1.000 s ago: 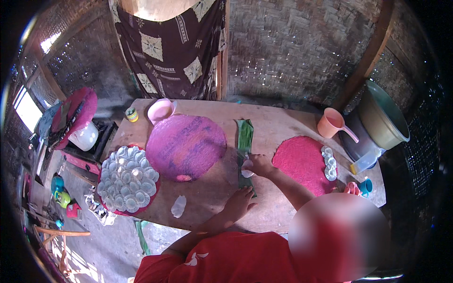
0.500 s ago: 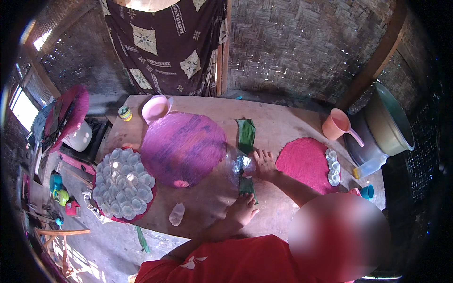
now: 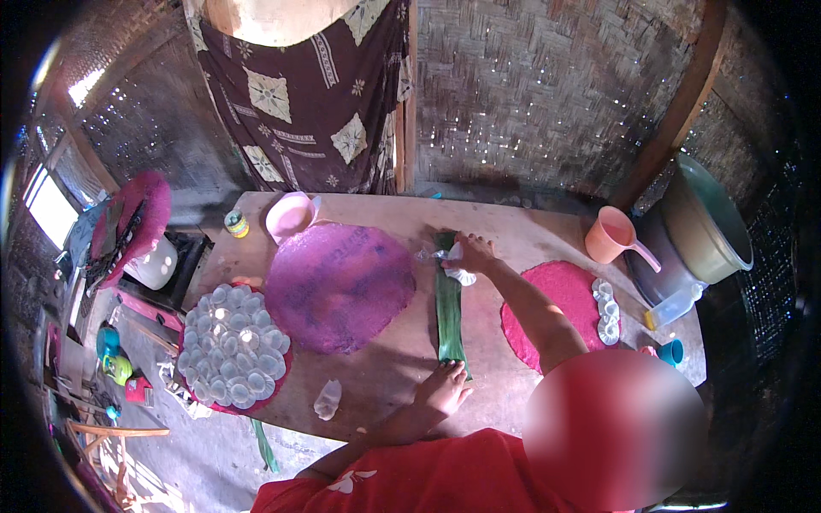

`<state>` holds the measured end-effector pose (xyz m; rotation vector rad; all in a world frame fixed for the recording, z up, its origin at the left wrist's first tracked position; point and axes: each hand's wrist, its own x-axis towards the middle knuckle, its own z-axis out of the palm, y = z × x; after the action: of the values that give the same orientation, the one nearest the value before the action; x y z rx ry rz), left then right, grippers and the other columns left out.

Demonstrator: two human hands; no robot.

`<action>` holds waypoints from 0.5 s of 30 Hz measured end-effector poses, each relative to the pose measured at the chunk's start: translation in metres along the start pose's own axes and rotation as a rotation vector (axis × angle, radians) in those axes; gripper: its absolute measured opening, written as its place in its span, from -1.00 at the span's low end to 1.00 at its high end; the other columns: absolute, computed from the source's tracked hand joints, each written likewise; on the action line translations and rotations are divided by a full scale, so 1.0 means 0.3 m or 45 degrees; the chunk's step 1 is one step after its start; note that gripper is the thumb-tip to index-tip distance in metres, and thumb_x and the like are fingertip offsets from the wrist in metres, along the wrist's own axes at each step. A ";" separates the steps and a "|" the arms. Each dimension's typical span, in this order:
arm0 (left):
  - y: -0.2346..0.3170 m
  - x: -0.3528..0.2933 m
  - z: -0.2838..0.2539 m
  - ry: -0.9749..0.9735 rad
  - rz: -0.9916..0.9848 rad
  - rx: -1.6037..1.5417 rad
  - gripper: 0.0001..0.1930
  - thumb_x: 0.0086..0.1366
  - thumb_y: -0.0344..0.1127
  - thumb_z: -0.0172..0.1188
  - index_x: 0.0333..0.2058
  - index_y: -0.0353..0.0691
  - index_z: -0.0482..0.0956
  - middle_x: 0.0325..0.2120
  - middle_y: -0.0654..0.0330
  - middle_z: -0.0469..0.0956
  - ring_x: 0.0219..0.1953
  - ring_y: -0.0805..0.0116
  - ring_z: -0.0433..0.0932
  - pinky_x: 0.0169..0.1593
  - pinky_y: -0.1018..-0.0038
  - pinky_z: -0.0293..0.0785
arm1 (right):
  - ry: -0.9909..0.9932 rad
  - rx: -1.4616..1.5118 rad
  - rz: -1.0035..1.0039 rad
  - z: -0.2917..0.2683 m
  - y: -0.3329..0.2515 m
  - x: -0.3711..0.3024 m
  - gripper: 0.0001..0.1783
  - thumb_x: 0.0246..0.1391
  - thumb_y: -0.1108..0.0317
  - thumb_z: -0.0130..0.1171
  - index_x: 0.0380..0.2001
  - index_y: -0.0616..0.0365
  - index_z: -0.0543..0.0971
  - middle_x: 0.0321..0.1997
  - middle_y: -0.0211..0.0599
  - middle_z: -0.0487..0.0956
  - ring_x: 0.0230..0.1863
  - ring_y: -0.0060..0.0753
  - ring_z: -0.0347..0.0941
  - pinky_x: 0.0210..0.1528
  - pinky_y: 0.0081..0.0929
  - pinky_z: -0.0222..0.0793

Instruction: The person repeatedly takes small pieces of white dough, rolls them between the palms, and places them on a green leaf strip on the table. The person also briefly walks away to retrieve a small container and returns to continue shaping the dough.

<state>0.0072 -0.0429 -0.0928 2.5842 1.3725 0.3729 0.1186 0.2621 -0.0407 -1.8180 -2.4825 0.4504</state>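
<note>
A long green leaf strip (image 3: 448,312) lies lengthwise on the wooden table in front of me. My left hand (image 3: 442,389) holds its near end down, fingers bent over the leaf. My right hand (image 3: 475,255) is at the far end, closed on a crumpled piece of clear plastic (image 3: 463,276) that rests against the leaf. Part of the plastic is hidden under the fingers. Left of the leaf lies a large purple round mat (image 3: 340,286); right of it, under my right forearm, is a smaller pink round mat (image 3: 552,303).
Small clear cups (image 3: 231,346) cover a pink round at the left; several more (image 3: 606,312) line the right mat. A pink bowl (image 3: 289,215), small jar (image 3: 236,224), pink dipper (image 3: 612,236), bottle (image 3: 674,308), blue cup (image 3: 670,351) and large basin (image 3: 705,218) stand around the edges.
My right hand has slid away from me along the leaf, taking the plastic from the middle to the far end. The leaf's middle is now uncovered. My left hand stays at the near end.
</note>
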 end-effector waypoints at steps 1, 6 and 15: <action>-0.002 0.003 -0.006 -0.013 -0.017 -0.051 -0.52 0.33 -0.05 0.01 -0.05 -0.41 0.48 0.06 -0.08 0.41 0.15 0.09 0.36 0.24 0.29 0.24 | -0.018 0.006 -0.007 -0.014 -0.012 -0.011 -0.03 -0.37 -0.37 0.36 0.09 -0.08 0.36 0.11 -0.18 0.45 0.18 -0.01 0.31 0.17 0.14 0.11; 0.003 0.008 -0.013 -0.035 -0.077 -0.124 -0.51 0.31 -0.06 0.03 -0.03 -0.43 0.46 0.08 -0.08 0.39 0.15 0.06 0.37 0.25 0.28 0.23 | -0.302 0.141 -0.269 0.009 -0.036 -0.181 -0.10 -0.32 -0.38 0.33 0.01 -0.04 0.40 0.04 -0.06 0.49 0.06 0.05 0.42 0.05 0.06 0.23; 0.018 -0.010 -0.011 -0.143 -0.063 -0.066 -0.51 0.32 -0.06 0.02 -0.02 -0.44 0.44 0.10 -0.12 0.38 0.15 0.05 0.38 0.22 0.27 0.28 | 0.045 -0.251 -0.481 0.130 -0.051 -0.497 -0.25 -0.14 -0.34 0.20 0.05 -0.18 0.38 0.05 -0.07 0.34 0.12 0.05 0.27 0.08 0.02 0.15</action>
<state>0.0087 -0.0481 -0.0885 2.4839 1.3672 0.2475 0.1439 0.1096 -0.0529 -1.3382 -2.8395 0.1577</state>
